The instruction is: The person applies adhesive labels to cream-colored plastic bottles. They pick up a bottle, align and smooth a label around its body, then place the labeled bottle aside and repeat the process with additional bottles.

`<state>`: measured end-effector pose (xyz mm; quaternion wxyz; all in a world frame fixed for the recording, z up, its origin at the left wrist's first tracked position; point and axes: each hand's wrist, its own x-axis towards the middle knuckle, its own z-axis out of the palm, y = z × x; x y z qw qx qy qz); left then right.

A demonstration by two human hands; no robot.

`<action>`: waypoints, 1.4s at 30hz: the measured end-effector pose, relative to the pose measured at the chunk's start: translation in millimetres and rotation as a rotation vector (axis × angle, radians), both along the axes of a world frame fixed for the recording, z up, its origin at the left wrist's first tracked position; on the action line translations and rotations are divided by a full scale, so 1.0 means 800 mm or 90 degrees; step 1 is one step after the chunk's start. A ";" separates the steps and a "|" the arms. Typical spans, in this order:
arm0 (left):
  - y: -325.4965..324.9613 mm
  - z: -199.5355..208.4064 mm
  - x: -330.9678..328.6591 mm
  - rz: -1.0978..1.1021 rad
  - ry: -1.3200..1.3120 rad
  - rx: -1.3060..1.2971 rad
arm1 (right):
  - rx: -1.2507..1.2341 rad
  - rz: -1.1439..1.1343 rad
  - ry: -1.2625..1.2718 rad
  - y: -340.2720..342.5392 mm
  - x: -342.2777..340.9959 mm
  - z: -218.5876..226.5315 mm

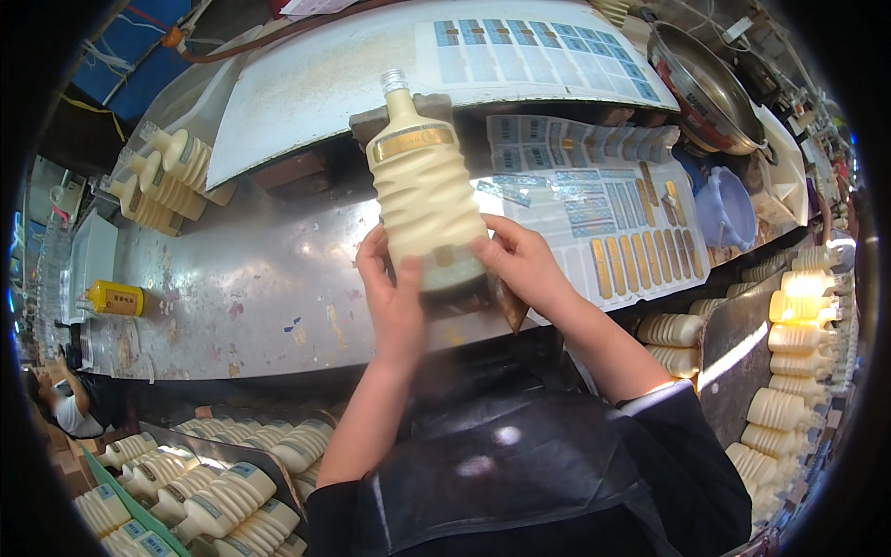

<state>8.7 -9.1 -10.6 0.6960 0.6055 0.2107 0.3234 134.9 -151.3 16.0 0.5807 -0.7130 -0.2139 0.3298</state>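
Observation:
A cream bottle (427, 190) with wavy ridges, a clear threaded neck and a gold label (410, 141) round its shoulder lies at the middle, neck away from me. Its neck end rests against a dark block (369, 123). My left hand (392, 292) closes on the left side of the base, its thumb on the pale lower band. From the right, my right hand (524, 265) grips the base, thumb pressed near a small greyish patch (449, 254) on that band. Beneath my right hand, a brown pointed piece (507, 304) sticks out; its kind is unclear.
Label sheets (617, 223) with gold and blue strips lie right of the bottle; more cover the white board (306, 84) behind. A lilac bucket (726, 206) and steel pan (710, 88) stand far right. Bottles (232, 501) fill crates at both sides. A yellow container (116, 299) lies left.

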 end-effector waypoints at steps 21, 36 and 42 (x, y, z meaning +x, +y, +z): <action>-0.002 -0.009 -0.007 -0.035 -0.040 -0.014 | 0.059 -0.004 0.023 0.000 -0.007 -0.002; -0.004 -0.010 -0.007 -0.030 -0.040 0.002 | -0.017 0.010 -0.066 -0.001 -0.006 -0.001; -0.004 -0.011 -0.004 -0.030 -0.042 0.008 | 0.015 -0.016 -0.079 -0.002 -0.006 -0.011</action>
